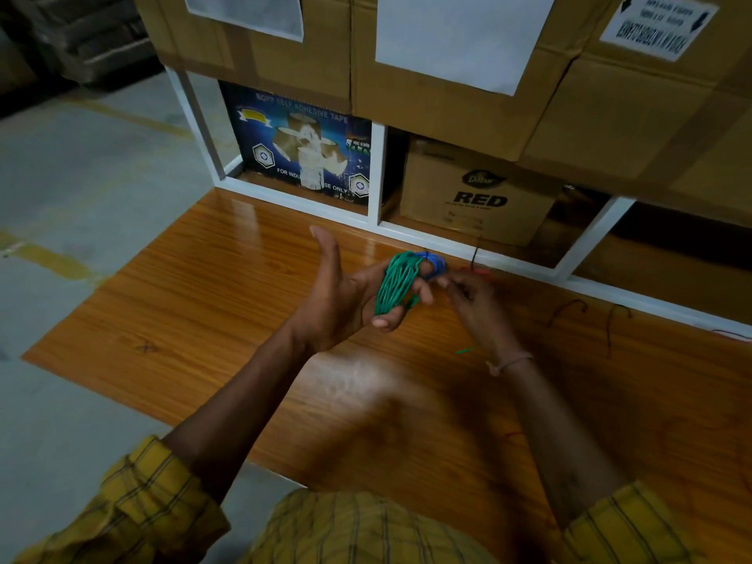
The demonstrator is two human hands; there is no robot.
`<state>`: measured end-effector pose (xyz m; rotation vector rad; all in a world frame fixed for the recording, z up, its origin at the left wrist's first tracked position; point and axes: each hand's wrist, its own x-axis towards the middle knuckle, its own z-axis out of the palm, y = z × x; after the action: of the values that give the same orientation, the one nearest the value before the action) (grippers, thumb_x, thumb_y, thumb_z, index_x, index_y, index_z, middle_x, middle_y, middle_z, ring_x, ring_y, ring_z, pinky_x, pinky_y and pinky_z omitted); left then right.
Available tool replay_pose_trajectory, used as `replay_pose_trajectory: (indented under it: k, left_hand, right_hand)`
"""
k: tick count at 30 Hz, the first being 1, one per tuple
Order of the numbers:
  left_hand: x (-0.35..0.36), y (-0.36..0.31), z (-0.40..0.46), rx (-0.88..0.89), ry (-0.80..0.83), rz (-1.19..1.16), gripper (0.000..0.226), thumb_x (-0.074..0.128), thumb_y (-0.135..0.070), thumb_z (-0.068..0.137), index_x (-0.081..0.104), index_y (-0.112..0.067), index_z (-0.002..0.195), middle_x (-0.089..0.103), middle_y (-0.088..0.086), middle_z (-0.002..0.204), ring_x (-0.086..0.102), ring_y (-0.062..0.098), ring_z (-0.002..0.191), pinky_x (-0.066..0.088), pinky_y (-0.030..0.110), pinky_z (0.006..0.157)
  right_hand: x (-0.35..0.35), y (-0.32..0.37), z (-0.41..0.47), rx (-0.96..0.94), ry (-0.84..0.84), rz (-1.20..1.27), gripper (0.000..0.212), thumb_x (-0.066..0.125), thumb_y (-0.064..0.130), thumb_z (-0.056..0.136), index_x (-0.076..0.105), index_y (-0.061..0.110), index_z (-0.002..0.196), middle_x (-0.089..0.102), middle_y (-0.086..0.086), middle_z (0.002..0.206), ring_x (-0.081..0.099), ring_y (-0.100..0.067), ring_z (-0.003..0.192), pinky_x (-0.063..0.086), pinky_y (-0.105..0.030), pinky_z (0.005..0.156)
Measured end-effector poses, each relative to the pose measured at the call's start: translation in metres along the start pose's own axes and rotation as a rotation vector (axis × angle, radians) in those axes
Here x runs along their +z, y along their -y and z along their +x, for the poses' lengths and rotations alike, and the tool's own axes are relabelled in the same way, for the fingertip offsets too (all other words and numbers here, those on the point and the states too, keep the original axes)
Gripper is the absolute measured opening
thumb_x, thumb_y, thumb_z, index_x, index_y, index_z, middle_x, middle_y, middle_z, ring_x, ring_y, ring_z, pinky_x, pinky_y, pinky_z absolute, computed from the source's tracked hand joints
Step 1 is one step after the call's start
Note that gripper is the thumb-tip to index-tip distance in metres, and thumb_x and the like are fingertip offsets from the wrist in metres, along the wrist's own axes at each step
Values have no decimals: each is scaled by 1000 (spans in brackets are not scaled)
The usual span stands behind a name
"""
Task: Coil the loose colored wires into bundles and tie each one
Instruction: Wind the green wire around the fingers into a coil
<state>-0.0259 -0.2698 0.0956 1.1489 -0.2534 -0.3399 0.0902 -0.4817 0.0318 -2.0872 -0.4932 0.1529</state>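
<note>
A green wire coil (394, 283) is wound around the fingers of my left hand (346, 297), whose thumb points up. Some blue wire (435, 264) shows at the coil's far end. My right hand (472, 297) sits just right of the coil with its fingertips pinched, apparently on the wire's end. A loose green wire tail (466, 350) lies on the wooden surface below my right wrist. A red wire (480, 271) lies behind my right hand.
The wooden surface (228, 319) ends at a concrete floor on the left. Dark loose wires (569, 309) lie to the right. A white shelf frame (376, 173) holds a tape box (301, 144) and a brown carton (480, 193); big cartons stack above.
</note>
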Motion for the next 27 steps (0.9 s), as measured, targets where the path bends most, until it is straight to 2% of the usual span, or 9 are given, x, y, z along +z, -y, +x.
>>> replay_pose_trajectory:
  k: [3, 6, 8, 11, 14, 17, 19, 22, 27]
  left_hand:
    - [2, -7, 6, 61, -67, -68, 142, -14, -96, 68, 28, 3, 161, 51, 25, 137, 50, 22, 75, 46, 32, 70]
    - [-1, -7, 16, 82, -199, -74, 136, -8, -97, 69, 25, -3, 162, 53, 23, 142, 58, 29, 89, 54, 37, 87]
    - [-3, -5, 23, 65, -296, 20, 135, 2, -102, 67, 35, -7, 157, 54, 24, 145, 65, 35, 93, 53, 40, 92]
    - [-9, -1, 26, 14, -378, 333, 120, 10, -103, 67, 56, -14, 133, 60, 35, 132, 72, 36, 89, 54, 45, 93]
    - [-12, 4, 22, -69, -345, 550, 130, 7, -106, 67, 49, -6, 137, 61, 36, 121, 69, 27, 95, 55, 52, 102]
    - [-2, 0, 18, -138, -313, 694, 105, -6, -89, 77, 49, -17, 131, 62, 6, 104, 63, 1, 94, 53, 21, 91]
    - [5, -4, 20, -187, -287, 672, 95, -11, -79, 84, 49, -24, 132, 60, 2, 96, 59, 7, 85, 50, 20, 80]
    - [6, -4, 24, -192, -270, 619, 100, -2, -82, 91, 58, -16, 135, 61, 7, 92, 55, 9, 72, 48, 23, 65]
    - [15, -10, 26, -95, -494, 788, 42, 32, -50, 114, 62, -20, 107, 65, 5, 100, 66, 20, 88, 57, 39, 75]
  right_hand:
    - [25, 0, -22, 98, 117, -29, 15, 59, 19, 103, 71, 12, 97, 59, 4, 76, 53, -10, 68, 42, -25, 64]
    - [49, 12, -44, -15, 268, -183, 17, 58, 10, 101, 74, 6, 107, 65, -9, 85, 57, -21, 79, 46, -32, 73]
    - [58, 30, -58, -115, 394, -314, 18, 56, 14, 100, 72, 11, 108, 69, -16, 95, 59, -26, 84, 47, -37, 77]
    - [46, 66, -69, -253, 454, -495, 15, 53, 22, 98, 66, 18, 91, 66, -12, 84, 64, -33, 82, 43, -36, 69]
    - [14, 95, -60, -299, 284, -654, 19, 56, 31, 102, 70, 21, 109, 67, -5, 91, 66, -28, 89, 50, -36, 73]
    - [-15, 103, -44, -390, 16, -595, 15, 67, 38, 95, 74, 25, 99, 65, 4, 93, 60, -16, 89, 45, -32, 71]
    - [-25, 96, -29, -429, -60, -563, 16, 79, 38, 86, 75, 22, 87, 61, 4, 89, 57, -17, 87, 42, -32, 68]
    - [-29, 86, -17, -428, -136, -424, 18, 87, 33, 78, 75, 19, 80, 61, 8, 86, 56, -16, 85, 45, -34, 67]
    - [-26, 84, -27, -430, -247, -202, 10, 80, 20, 86, 75, 11, 87, 70, 0, 89, 65, -14, 82, 55, -38, 68]
